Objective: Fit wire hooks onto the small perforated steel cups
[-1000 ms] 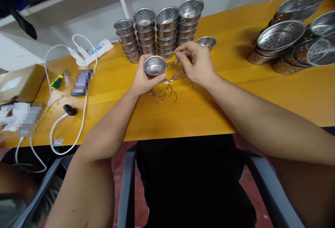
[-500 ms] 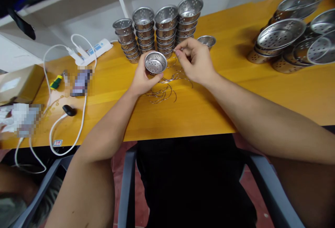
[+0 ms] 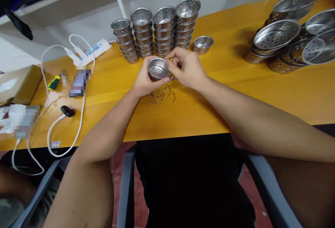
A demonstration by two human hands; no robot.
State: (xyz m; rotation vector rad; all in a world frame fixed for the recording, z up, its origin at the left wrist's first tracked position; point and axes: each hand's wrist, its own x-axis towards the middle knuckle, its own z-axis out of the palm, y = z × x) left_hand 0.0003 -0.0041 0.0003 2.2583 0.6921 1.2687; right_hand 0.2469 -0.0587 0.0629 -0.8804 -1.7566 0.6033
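My left hand (image 3: 144,79) is wrapped round a small perforated metal cup (image 3: 158,69), its mouth tilted up toward me. Fingers pinched, my right hand (image 3: 183,64) meets the cup's right rim. It grips a thin curved wire, mostly hidden behind the fingers now. Below the cup, several loose curved wires (image 3: 163,95) lie on the table, some of them covered by my hands. Just behind the right hand a single perforated cup (image 3: 203,43) stands upright.
Stacks of perforated cups (image 3: 141,34) stand at the back. Larger perforated metal baskets (image 3: 277,39) are piled at right. On the left are a power strip (image 3: 96,51), a phone (image 3: 80,83), a yellow-green tool (image 3: 54,82), white cables and a cardboard box (image 3: 21,83).
My right hand has come left and down, bringing its pinched fingers to the cup's rim. The cup in my left hand has shifted slightly right and down.
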